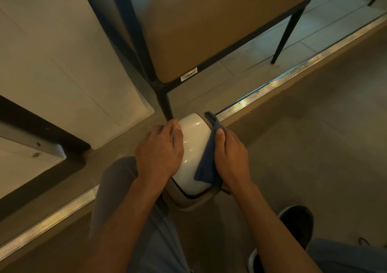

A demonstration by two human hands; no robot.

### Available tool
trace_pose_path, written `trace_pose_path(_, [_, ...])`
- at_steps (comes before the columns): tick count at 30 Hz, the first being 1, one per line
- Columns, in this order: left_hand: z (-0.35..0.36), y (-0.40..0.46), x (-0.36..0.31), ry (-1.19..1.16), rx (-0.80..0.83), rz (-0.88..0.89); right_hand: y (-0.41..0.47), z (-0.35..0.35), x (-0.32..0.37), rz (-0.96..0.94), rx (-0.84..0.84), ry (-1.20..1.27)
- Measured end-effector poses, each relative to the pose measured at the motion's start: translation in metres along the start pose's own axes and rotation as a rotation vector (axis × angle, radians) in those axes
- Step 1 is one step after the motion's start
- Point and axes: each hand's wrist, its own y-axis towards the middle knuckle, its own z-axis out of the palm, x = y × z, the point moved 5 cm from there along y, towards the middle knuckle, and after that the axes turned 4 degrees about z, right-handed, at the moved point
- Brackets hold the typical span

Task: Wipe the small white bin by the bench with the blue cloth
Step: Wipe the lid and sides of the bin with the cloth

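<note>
The small white bin (193, 153) stood on the beige floor (303, 147), close to the front black leg of the bench (209, 31), and its rounded glossy lid faced up to the camera. The left hand (159, 149) lay on the left side of the lid; its fingers were curled over the edge and the thumb rested on the top, so it held the bin. The right hand (230, 157) pressed the blue cloth (207, 161) on the right side of the lid. The thumb lay on the cloth and the fingers went down behind it, so the cloth was held between the hand and the bin. One corner of the cloth stood out past the far edge of the lid, and another part hung toward the near edge.

A metal strip (293, 71) ran across the floor just behind the bin. The bench had a tan padded seat and a white label (189, 75) on its near edge. A dark shoe (293, 226) with a white sole was on the floor at the lower right, and a knee in grey trousers (125, 189) was just beside the bin on the left
</note>
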Motion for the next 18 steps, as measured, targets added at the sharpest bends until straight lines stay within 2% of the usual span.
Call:
trace_pose_path(7, [0.002, 0.003, -0.007, -0.006, 0.005, -0.007, 0.046, 0.002, 0.027, -0.135, 0.141, -0.137])
trace_pose_path(14, [0.003, 0.002, -0.005, -0.033, -0.007, -0.011, 0.002, -0.006, -0.006, -0.033, -0.022, 0.084])
trace_pose_path(18, [0.001, 0.002, -0.006, -0.025, -0.003, -0.002, 0.019, -0.004, 0.008, -0.103, -0.013, 0.018])
